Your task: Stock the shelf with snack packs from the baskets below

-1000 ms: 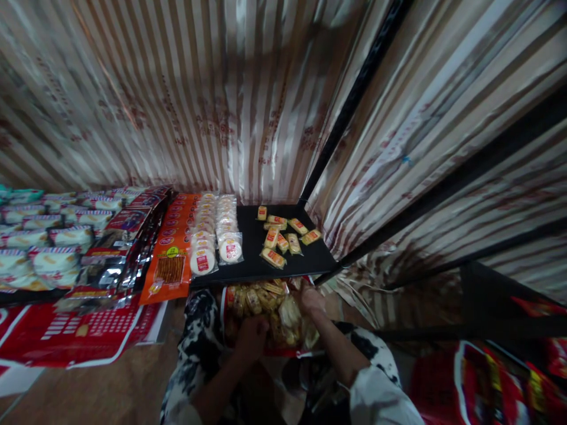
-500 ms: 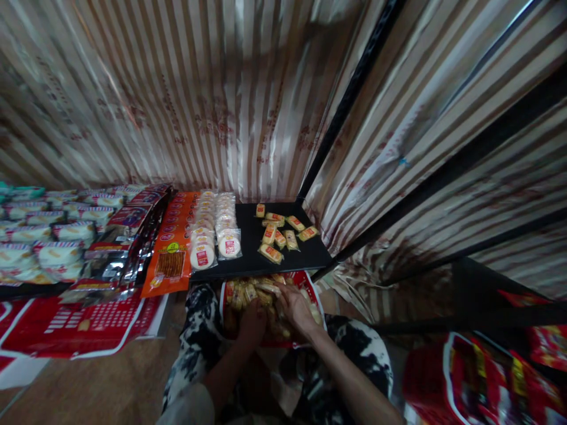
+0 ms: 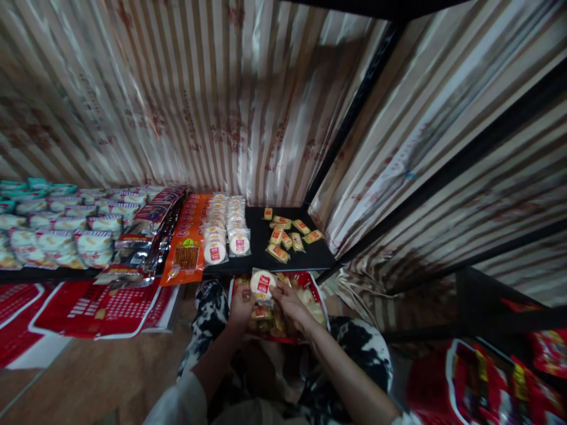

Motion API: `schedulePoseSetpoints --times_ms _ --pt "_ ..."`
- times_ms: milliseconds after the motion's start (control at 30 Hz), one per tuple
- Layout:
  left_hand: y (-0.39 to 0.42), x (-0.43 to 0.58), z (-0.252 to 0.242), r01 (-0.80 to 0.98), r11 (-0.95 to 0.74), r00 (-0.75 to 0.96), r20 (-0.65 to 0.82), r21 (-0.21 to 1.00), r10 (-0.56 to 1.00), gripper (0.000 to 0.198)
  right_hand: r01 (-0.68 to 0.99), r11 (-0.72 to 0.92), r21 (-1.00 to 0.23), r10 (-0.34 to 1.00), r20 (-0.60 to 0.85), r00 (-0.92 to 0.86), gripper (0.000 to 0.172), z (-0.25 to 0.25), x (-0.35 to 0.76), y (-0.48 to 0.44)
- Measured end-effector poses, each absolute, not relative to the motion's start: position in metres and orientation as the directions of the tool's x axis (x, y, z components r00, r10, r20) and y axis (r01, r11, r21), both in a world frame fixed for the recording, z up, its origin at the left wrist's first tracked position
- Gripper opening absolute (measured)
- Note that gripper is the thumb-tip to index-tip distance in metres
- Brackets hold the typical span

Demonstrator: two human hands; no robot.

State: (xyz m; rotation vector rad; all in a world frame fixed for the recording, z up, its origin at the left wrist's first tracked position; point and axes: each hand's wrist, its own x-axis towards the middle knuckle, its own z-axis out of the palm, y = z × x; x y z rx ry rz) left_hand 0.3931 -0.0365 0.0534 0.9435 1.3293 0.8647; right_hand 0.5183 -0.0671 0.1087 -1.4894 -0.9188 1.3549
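Round white packet: held (image 3: 263,285) above the basket, just in front of the shelf's near edge, its red label turned up toward the camera.
Right hand: the packet's lower right edge is gripped by the fingers of the right hand (image 3: 290,302).
Left hand: the left hand (image 3: 242,302) is placed at the packet's left edge with its fingers curled; whether the edge is pinched by them cannot be told (the light is dim here).
Red basket: the white-rimmed basket (image 3: 315,285) is set between the knees in patterned trousers (image 3: 363,348), and yellow-wrapped snacks (image 3: 277,323) are contained in it.
Black shelf: on the right end of the shelf (image 3: 257,239), small yellow packets (image 3: 277,253) are scattered at odd angles.
Rows: to their left, white round crackers (image 3: 215,252) are lined up in two overlapping rows, followed by an orange bag (image 3: 185,257), dark shiny bags (image 3: 137,254) and pale packets (image 3: 94,245) with striped tops.
Surroundings: the shelf is backed by a striped curtain (image 3: 212,118); at the lower right, red containers (image 3: 432,378) are seen.
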Motion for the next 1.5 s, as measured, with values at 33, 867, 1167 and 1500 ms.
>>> schedulePoseSetpoints --times_ms 33,867,1167,1500 --pt "-0.036 0.391 0.056 0.011 0.381 0.063 -0.381 0.925 0.922 0.023 -0.062 -0.331 -0.942 0.934 -0.337 0.124 0.041 0.107 0.516 -0.066" --pt "-0.001 0.333 0.140 0.693 -0.476 0.339 0.338 0.542 0.878 0.041 0.416 -0.089 -0.905 0.985 -0.018 0.170 0.028 0.113 0.496 -0.014" --pt "-0.012 0.354 0.084 0.721 -0.450 0.261 0.396 0.527 0.880 0.038 0.007 -0.175 -0.985 0.929 -0.162 0.333 0.040 0.082 0.496 0.032" --pt "0.007 0.366 0.075 0.772 -0.441 0.295 0.356 0.459 0.887 0.044 0.276 -0.191 -0.942 0.943 -0.098 0.317 0.024 0.072 0.501 0.059"
